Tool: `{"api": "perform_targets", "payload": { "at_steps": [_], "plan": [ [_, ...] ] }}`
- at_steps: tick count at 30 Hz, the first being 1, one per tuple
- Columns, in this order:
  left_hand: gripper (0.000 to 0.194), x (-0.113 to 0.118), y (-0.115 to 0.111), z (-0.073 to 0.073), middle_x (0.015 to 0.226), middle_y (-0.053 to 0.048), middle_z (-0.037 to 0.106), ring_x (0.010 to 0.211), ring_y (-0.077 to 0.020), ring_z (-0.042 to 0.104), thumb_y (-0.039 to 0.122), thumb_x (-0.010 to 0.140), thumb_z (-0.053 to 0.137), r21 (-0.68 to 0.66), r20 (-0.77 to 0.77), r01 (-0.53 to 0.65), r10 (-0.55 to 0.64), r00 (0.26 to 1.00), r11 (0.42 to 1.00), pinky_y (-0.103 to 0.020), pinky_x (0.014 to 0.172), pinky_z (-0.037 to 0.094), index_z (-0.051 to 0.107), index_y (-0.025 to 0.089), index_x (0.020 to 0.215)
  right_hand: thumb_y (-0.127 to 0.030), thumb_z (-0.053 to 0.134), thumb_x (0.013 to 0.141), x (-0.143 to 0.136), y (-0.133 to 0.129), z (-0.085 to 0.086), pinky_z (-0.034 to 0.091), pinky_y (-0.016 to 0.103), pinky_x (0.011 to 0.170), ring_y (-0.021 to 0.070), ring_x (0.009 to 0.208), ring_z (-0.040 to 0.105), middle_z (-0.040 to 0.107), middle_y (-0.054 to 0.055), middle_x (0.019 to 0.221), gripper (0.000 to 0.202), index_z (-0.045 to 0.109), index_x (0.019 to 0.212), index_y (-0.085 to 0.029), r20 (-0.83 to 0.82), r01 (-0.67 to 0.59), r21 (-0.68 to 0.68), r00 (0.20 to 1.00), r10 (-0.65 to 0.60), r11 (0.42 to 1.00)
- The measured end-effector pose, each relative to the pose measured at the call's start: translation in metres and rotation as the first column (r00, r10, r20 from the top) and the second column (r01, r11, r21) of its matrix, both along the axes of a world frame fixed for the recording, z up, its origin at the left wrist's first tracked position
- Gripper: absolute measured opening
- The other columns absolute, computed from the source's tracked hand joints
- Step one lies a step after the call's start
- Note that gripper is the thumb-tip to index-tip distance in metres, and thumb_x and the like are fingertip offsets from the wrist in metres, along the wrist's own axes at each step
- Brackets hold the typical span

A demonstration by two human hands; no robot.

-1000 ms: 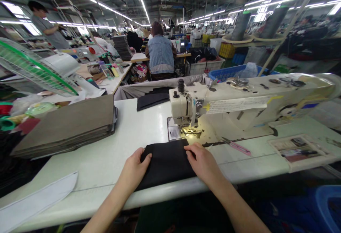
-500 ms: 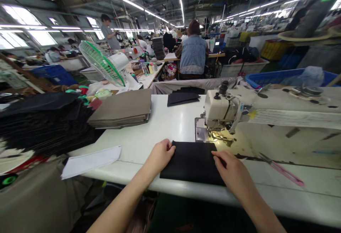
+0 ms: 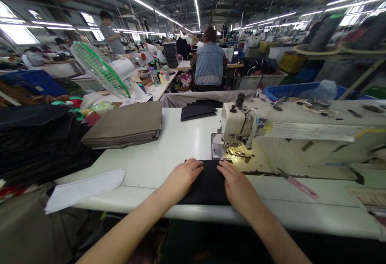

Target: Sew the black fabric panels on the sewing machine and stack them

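Fingers loosely outstretched, my left hand (image 3: 181, 179) and right hand (image 3: 238, 185) rest on black cloth (image 3: 209, 185) near a sewing machine (image 3: 235, 123); uneven pressure could crease it.

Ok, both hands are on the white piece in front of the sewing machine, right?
Not quite: the head view shows the left hand and right hand on a black piece, in front of the sewing machine. The white piece lies off to their left.

L hand (image 3: 182, 178) & R hand (image 3: 237, 181) bare, slim fingers (image 3: 197, 165); forearms (image 3: 129, 221) bare too. Dk green cloth (image 3: 193, 236) at lap, prob. worn, w/ small orange-brn mark (image 3: 202, 255), too blurry to read.
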State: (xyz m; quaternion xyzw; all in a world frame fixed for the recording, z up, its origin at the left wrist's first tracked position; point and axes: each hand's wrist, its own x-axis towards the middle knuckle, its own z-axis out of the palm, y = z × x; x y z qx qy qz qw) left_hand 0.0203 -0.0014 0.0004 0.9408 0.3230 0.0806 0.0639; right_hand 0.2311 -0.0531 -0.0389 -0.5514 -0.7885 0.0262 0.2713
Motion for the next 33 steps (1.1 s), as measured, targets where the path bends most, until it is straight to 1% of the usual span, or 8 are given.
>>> {"api": "perform_targets", "payload": {
  "at_steps": [3,6,9,13,16,20,25,33],
  "plan": [
    [0.037,0.017,-0.012,-0.012,0.13,-0.016,0.065,0.12,-0.0278,0.061,0.012,0.094,0.047,0.036,0.039,-0.158,0.156,0.987,0.987,-0.043,0.103,0.051,0.063,0.013,0.127,-0.016,0.048,0.095,-0.02,0.0,-0.002,0.051,0.049,0.104,0.0311,0.117,0.062,0.067,0.02,0.125,0.036,0.063,0.127,-0.007,-0.013,0.143,-0.026,0.99,-0.143,0.989],
    [0.048,0.022,-0.027,-0.028,0.152,-0.018,0.047,0.141,-0.0346,0.043,0.026,0.098,0.048,0.139,0.057,-0.23,0.224,0.973,0.963,-0.057,0.111,0.04,0.049,0.015,0.145,-0.018,0.051,0.095,-0.024,-0.01,-0.008,0.047,0.05,0.109,0.0325,0.127,0.055,0.061,0.019,0.136,0.039,0.059,0.132,-0.008,-0.007,0.195,0.043,0.981,-0.195,0.98],
    [0.055,0.014,-0.034,-0.037,0.159,-0.014,0.038,0.147,-0.0334,0.034,0.037,0.099,0.05,0.169,0.037,-0.212,0.209,0.977,0.963,-0.058,0.116,0.034,0.042,0.018,0.15,-0.019,0.048,0.097,-0.004,-0.024,-0.015,0.048,0.05,0.109,0.0301,0.128,0.055,0.06,0.016,0.138,0.038,0.059,0.132,-0.011,0.003,0.168,0.076,0.986,-0.169,0.983],
    [0.053,0.013,-0.034,-0.032,0.16,-0.014,0.036,0.148,-0.0344,0.031,0.036,0.099,0.049,0.111,0.014,-0.241,0.241,0.97,0.964,-0.059,0.116,0.031,0.044,0.018,0.149,-0.022,0.05,0.098,0.027,-0.036,-0.017,0.051,0.048,0.106,0.0277,0.124,0.059,0.064,0.014,0.134,0.034,0.061,0.129,-0.013,0.013,0.075,0.084,0.997,-0.077,0.994],
    [0.054,0.031,-0.024,-0.022,0.161,-0.012,0.033,0.15,-0.0307,0.028,0.037,0.101,0.047,0.017,0.0,-0.121,0.121,0.993,0.992,-0.056,0.119,0.029,0.04,0.018,0.151,-0.021,0.052,0.097,0.034,-0.03,-0.015,0.052,0.05,0.106,0.0291,0.124,0.059,0.065,0.014,0.132,0.034,0.062,0.128,-0.012,0.028,0.05,0.091,0.998,-0.053,0.995],
    [0.061,0.048,0.003,-0.014,0.162,-0.01,0.031,0.151,-0.0286,0.026,0.047,0.101,0.045,-0.053,-0.038,0.041,-0.043,0.998,0.998,-0.056,0.121,0.023,0.035,0.018,0.154,-0.018,0.052,0.096,0.033,-0.01,-0.012,0.051,0.051,0.106,0.0297,0.124,0.059,0.066,0.016,0.13,0.034,0.063,0.126,-0.01,0.003,0.068,0.088,0.998,-0.069,0.994],
    [0.061,0.046,0.029,-0.015,0.164,-0.008,0.027,0.152,-0.0268,0.024,0.049,0.101,0.045,-0.051,-0.042,0.074,-0.076,0.996,0.996,-0.052,0.122,0.019,0.033,0.021,0.155,-0.019,0.054,0.095,0.034,0.007,-0.015,0.05,0.052,0.106,0.0296,0.123,0.06,0.066,0.016,0.13,0.033,0.065,0.125,-0.013,-0.048,0.095,0.071,0.995,-0.092,0.993],
    [0.062,0.046,0.033,-0.018,0.164,-0.007,0.028,0.152,-0.0256,0.024,0.05,0.101,0.044,-0.039,-0.012,0.092,-0.093,0.996,0.995,-0.05,0.123,0.017,0.031,0.022,0.156,-0.02,0.053,0.095,0.035,0.008,-0.016,0.05,0.051,0.106,0.0289,0.123,0.06,0.065,0.015,0.131,0.033,0.065,0.126,-0.016,-0.071,0.101,0.066,0.993,-0.097,0.993]
  ]
}}
